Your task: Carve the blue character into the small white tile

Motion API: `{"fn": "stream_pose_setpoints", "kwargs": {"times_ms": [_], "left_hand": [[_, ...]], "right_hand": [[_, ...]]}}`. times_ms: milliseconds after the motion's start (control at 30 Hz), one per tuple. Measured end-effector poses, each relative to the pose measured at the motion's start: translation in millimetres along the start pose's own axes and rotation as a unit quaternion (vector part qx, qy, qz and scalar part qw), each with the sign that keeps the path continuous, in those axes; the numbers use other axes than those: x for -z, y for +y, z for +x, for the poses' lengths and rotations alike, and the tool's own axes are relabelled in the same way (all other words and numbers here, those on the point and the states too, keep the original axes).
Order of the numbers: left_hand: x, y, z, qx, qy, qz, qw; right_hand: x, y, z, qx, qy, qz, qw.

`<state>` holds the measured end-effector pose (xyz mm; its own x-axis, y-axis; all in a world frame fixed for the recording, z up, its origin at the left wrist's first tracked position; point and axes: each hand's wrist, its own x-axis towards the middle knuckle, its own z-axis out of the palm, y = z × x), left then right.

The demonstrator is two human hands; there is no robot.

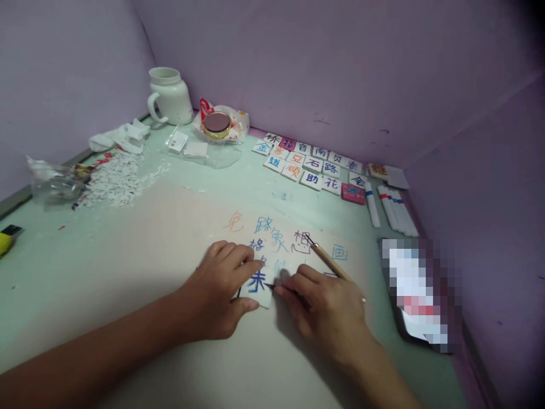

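Observation:
My left hand (219, 289) pins a small white square tile (259, 296) to the table, fingers along its far side and thumb at its near edge. A blue handwritten character marks the tile, partly covered by my fingers. My right hand (321, 301) is closed in a pinch around a carving knife (271, 286); only its dark, thin point shows, touching the tile's right side. Just beyond that hand lies a wooden-handled tool (330, 261) with a slim dark tip, its lower part partly behind the hand.
Coloured characters are written on the tabletop (140, 272). Lettered tiles (313, 163) stand in rows at the back, beside white markers (398, 210). A phone (415, 295) lies right. White shavings (114, 179), a mug (170, 96), a round tin (216, 124) and plastic bags (57, 184) sit left and behind.

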<state>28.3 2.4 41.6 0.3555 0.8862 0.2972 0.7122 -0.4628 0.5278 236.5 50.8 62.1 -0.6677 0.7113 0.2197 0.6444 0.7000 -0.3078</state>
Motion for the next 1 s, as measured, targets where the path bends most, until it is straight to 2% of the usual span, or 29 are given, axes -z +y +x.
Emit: {"fn": "stream_pose_setpoints", "kwargs": {"times_ms": [267,400,467,533,633,700,833,1000], "left_hand": [[1.0,0.1,-0.2,-0.004,-0.008,0.008,1.000],[1.0,-0.2,-0.1,-0.006,-0.012,0.010,1.000],[0.8,-0.6,0.1,-0.008,-0.012,0.009,1.000],[0.6,-0.7,0.2,-0.007,-0.009,0.007,1.000],[0.5,-0.2,0.1,0.001,-0.006,0.006,1.000],[0.8,0.4,-0.1,0.006,-0.006,0.007,1.000],[1.9,0.8,-1.2,0.008,-0.013,0.011,1.000],[-1.3,-3.0,-4.9,-0.005,0.008,0.037,0.999]], "right_hand": [[9.2,11.3,3.9,0.006,-0.078,0.097,0.992],[10.5,12.9,-0.3,0.002,-0.129,0.180,0.975],[6.9,13.4,-4.3,-0.013,-0.106,0.219,0.970],[0.9,12.8,-8.2,-0.040,-0.042,0.225,0.973],[-7.8,8.6,-11.7,-0.049,0.049,0.158,0.985],[-10.7,5.0,-11.8,-0.028,0.072,0.097,0.992],[-8.5,0.8,-8.0,-0.007,0.066,0.036,0.997],[0.8,1.0,-1.9,-0.004,-0.004,0.068,0.998]]}}
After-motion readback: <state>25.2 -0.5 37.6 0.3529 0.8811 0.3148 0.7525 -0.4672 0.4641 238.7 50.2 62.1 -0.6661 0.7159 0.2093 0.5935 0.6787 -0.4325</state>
